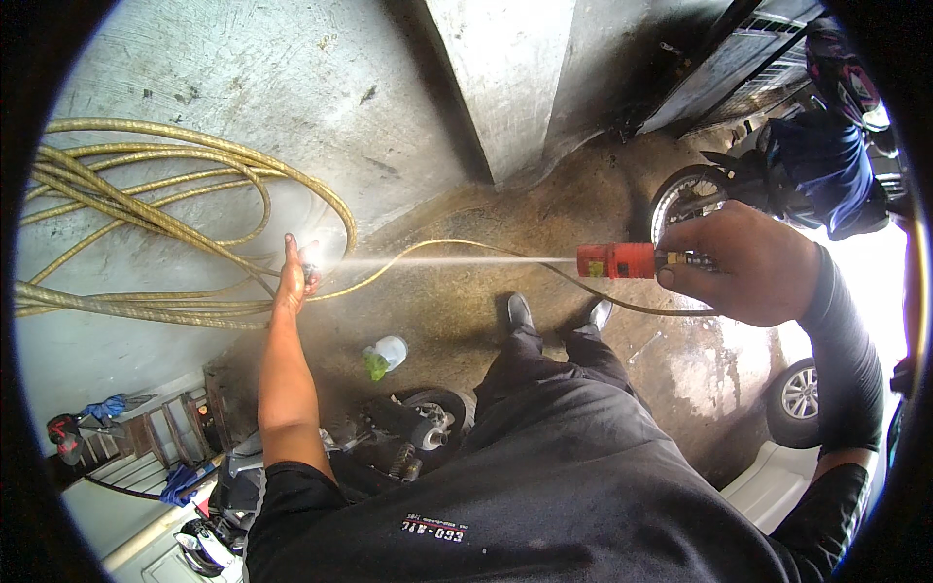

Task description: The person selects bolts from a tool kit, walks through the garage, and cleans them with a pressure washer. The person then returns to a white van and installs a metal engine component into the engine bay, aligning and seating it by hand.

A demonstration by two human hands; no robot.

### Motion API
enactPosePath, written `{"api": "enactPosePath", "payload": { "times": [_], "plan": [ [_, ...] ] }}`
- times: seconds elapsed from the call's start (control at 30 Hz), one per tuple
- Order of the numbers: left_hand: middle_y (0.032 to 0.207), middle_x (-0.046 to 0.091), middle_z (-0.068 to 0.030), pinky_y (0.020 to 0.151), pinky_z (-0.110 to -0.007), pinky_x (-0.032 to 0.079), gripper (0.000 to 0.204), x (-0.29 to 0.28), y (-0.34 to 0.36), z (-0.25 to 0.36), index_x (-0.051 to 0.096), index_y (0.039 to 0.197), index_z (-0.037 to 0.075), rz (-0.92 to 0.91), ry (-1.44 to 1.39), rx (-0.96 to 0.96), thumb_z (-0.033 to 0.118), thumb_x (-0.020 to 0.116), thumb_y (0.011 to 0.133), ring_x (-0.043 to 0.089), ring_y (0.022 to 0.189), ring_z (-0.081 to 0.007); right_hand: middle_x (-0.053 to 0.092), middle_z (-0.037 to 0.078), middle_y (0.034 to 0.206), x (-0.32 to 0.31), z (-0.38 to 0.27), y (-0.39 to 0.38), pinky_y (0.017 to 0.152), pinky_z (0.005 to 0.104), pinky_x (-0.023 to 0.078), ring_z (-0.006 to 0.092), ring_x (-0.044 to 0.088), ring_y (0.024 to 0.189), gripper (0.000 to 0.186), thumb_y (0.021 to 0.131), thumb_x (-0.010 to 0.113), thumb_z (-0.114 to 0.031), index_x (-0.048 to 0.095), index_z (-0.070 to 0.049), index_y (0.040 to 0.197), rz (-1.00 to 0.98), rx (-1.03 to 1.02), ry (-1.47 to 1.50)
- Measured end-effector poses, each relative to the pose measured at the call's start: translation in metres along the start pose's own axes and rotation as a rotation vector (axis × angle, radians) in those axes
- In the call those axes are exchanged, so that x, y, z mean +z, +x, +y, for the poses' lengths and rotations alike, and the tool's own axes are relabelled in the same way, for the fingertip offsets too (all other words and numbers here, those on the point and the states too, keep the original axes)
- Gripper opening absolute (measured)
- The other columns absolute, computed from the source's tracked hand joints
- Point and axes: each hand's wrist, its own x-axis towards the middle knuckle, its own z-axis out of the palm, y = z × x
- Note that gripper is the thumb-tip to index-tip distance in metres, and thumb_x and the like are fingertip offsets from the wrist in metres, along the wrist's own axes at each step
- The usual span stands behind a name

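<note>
My right hand (743,262) grips a spray nozzle with a red cylindrical head (616,260) and a dark and brass-coloured rear part. A thin white jet (457,259) shoots leftward from it and strikes at my left hand (294,277). The left fingers are curled round a small dark, shiny piece (310,264), whose kind is hidden by spray and glare. Behind that hand hangs a coiled yellow hose (224,155) against the wall. One length of hose (442,242) runs across to the right, passing beneath the jet and my right hand.
A motorcycle (690,199) stands at the far right, and a car wheel (797,396) at the near right. By my left side are motorcycle parts (418,428) and a pale plastic container (392,350). A pillar (501,87) rises ahead; the concrete floor (544,214) looks wet.
</note>
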Motion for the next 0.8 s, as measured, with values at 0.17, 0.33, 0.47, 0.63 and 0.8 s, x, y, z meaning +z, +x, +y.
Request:
{"api": "enactPosePath", "payload": {
  "times": [0.17,0.33,0.47,0.63,0.8],
  "plan": [
    [0.06,0.038,0.0031,0.047,-0.025,0.026,0.113,0.003,-0.007,0.003,0.041,0.16,0.003,-0.046,-0.034,-0.009,0.093,0.022,0.094,0.029,0.047,-0.0082,0.07,0.017,0.075,-0.004,0.0,-0.005,0.064,0.0405,0.054,0.0279,0.068,0.065,0.033,0.101,0.07,-0.03,0.076,-0.002,0.117,-0.069,0.133,0.053],
    [0.062,0.04,0.0022,0.046,-0.025,0.026,0.119,0.005,-0.011,0.004,0.039,0.161,0.002,-0.05,-0.018,-0.018,0.096,0.022,0.091,0.03,0.047,-0.0085,0.07,0.017,0.075,0.001,0.003,-0.012,0.065,0.0413,0.054,0.028,0.069,0.066,0.034,0.1,0.071,-0.032,0.076,-0.002,0.116,-0.01,0.059,0.034],
    [0.064,0.038,0.0026,0.047,-0.025,0.025,0.12,0.003,-0.013,0.0,0.037,0.161,0.001,0.01,-0.018,0.01,0.097,0.023,0.09,0.032,0.049,-0.0095,0.07,0.017,0.076,0.004,0.004,-0.015,0.065,0.0416,0.054,0.0283,0.069,0.067,0.033,0.1,0.072,-0.031,0.076,-0.001,0.114,-0.027,0.08,0.051],
    [0.118,0.06,-0.0146,0.052,-0.026,0.03,0.12,-0.002,-0.009,-0.009,0.036,0.162,0.0,0.125,0.031,0.078,0.096,0.02,0.091,0.042,0.061,-0.012,0.07,0.016,0.073,0.009,-0.002,-0.015,0.064,0.0417,0.055,0.028,0.07,0.064,0.032,0.1,0.071,-0.03,0.075,0.0,0.113,-0.011,-0.028,0.044],
    [0.165,0.04,-0.0141,0.056,-0.027,0.033,0.12,-0.011,0.001,-0.015,0.037,0.162,0.001,0.077,0.074,0.048,0.096,0.017,0.091,0.048,0.07,-0.0136,0.07,0.016,0.07,0.008,-0.009,-0.016,0.062,0.0418,0.055,0.0273,0.07,0.062,0.033,0.102,0.069,-0.03,0.074,0.0,0.113,-0.083,0.027,0.054]
  ]
}}
